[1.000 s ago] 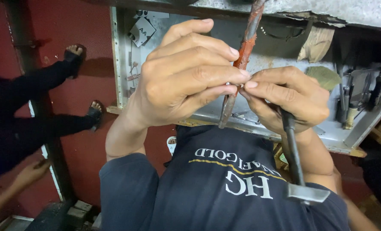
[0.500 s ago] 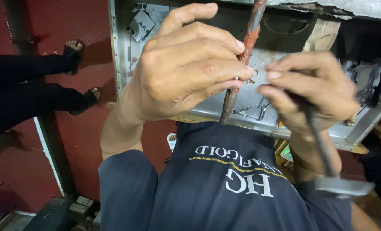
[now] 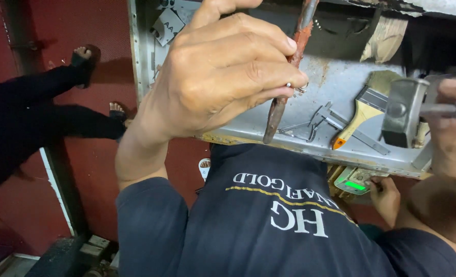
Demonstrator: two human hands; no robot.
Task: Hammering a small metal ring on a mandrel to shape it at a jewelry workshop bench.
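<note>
My left hand (image 3: pixel 223 77) is closed around a rusty, red-painted metal chisel (image 3: pixel 284 97) and holds it upright, tip down on a grey metal panel (image 3: pixel 340 77). A small silvery pin shows at my fingertips beside the chisel. Out at the right edge, my right hand (image 3: pixel 451 133) grips the handle of a hammer. The grey steel hammer head (image 3: pixel 402 110) hangs in the air to the right of the chisel, well apart from it.
A yellow-handled paintbrush (image 3: pixel 358 115) and thin metal strips lie on the panel. Another hand (image 3: pixel 384 197) sits by a small green-lit device (image 3: pixel 356 182) under the panel's edge. A person's legs in sandals (image 3: pixel 48 110) stand on the red floor at left.
My right hand has pulled away from the chisel toward the right, and the hammer head has swung up into view. My left hand still holds the chisel.
</note>
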